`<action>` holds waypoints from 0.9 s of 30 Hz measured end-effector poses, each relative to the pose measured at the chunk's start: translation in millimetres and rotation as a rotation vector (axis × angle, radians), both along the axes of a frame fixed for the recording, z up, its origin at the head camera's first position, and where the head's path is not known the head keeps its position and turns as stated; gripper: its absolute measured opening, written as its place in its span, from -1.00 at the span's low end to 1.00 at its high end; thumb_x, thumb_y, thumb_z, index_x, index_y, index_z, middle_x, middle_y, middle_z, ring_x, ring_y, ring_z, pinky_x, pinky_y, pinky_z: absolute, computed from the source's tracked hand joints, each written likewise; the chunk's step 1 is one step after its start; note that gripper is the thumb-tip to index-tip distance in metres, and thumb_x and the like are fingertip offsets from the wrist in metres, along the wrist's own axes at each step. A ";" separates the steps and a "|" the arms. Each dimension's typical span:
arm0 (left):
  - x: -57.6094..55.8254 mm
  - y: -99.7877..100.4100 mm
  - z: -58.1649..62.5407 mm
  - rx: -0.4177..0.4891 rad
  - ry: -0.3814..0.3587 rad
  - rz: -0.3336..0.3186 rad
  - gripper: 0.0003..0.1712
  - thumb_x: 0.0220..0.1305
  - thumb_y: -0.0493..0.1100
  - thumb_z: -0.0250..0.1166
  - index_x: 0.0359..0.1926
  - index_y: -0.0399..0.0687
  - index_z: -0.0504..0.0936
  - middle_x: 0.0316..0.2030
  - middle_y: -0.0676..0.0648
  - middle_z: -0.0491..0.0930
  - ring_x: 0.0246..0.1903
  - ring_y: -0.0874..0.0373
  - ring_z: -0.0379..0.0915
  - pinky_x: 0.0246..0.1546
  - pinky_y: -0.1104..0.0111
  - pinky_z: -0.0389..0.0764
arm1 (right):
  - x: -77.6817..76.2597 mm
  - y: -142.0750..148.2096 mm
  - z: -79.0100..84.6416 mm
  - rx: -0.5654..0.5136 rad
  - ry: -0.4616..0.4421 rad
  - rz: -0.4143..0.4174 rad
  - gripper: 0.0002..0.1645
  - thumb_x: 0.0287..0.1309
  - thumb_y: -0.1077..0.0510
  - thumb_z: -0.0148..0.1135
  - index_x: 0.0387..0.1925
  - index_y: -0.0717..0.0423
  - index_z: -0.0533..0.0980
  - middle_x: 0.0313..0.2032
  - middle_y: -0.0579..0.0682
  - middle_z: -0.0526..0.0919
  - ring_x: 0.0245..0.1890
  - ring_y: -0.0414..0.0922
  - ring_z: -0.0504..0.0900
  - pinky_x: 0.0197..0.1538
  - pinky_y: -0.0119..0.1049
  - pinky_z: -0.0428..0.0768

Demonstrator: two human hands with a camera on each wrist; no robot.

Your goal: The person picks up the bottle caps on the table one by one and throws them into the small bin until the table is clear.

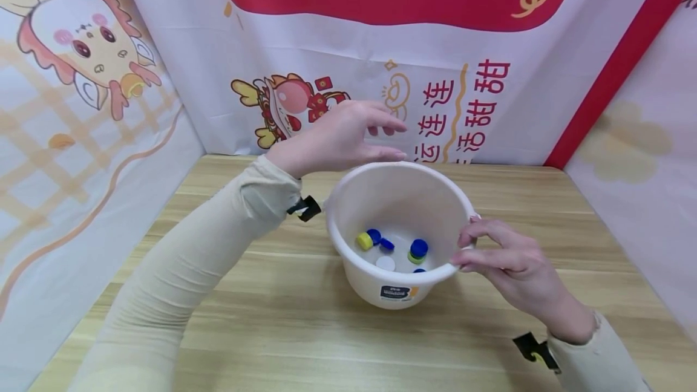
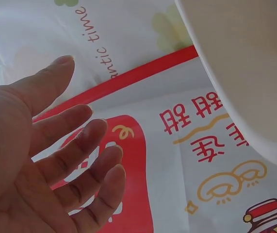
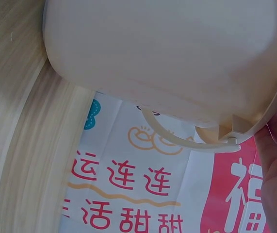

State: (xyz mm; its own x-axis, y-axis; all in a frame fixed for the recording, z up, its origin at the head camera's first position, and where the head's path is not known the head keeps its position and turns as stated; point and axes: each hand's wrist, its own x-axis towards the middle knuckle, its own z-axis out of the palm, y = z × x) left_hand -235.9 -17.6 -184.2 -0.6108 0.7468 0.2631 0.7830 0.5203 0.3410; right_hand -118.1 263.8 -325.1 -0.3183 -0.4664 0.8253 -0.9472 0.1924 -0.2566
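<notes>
A white plastic bucket (image 1: 356, 262) stands on the wooden table, its mouth facing up toward the head camera. On its floor lie several bottle caps: a yellow one (image 1: 364, 241), blue ones, one blue cap (image 1: 418, 247) over a green one, and a white disc (image 1: 385, 264). My right hand (image 1: 517, 265) pinches the right side of the rim between thumb and fingers; the right wrist view shows it by the handle's pivot. Over the far left rim hovers my left hand (image 1: 348, 135), its fingers loosely bent and holding nothing.
The wooden tabletop (image 1: 261, 319) runs around the bucket. Printed cloth hangs behind as a back wall (image 1: 327, 35), with more cloth walls at left and right. A curved bucket handle (image 3: 177, 138) hangs along its outer side.
</notes>
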 end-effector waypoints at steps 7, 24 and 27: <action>-6.1 -25.5 -7.0 0.025 0.034 0.053 -0.42 0.21 0.13 0.42 0.21 0.06 0.62 0.08 0.04 0.59 0.12 0.14 0.43 0.05 0.25 0.55 | -1.6 -1.0 0.0 0.015 -0.007 -0.019 -0.77 0.22 0.09 0.31 -0.30 0.18 0.73 -0.25 0.16 0.60 -0.11 -0.07 0.53 0.31 -0.16 0.35; -8.7 -114.8 -70.2 0.093 -0.048 0.233 -0.50 0.32 0.08 0.33 0.19 -0.04 0.62 0.04 -0.03 0.61 -0.07 0.13 0.50 -0.13 0.22 0.60 | 9.8 0.5 20.0 0.016 -0.131 0.010 -0.69 0.24 0.09 0.35 -0.20 0.32 0.70 -0.14 0.18 0.62 -0.03 -0.06 0.56 0.30 -0.31 0.37; -8.0 -126.3 -85.0 0.059 -0.072 0.263 -0.46 0.34 0.09 0.31 0.23 -0.07 0.58 0.08 -0.07 0.60 0.00 0.04 0.48 -0.07 0.13 0.58 | 8.2 10.7 21.9 -0.093 -0.158 0.083 -0.67 0.22 0.21 0.37 -0.18 0.48 0.64 -0.08 0.27 0.63 0.04 -0.02 0.57 0.24 -0.34 0.43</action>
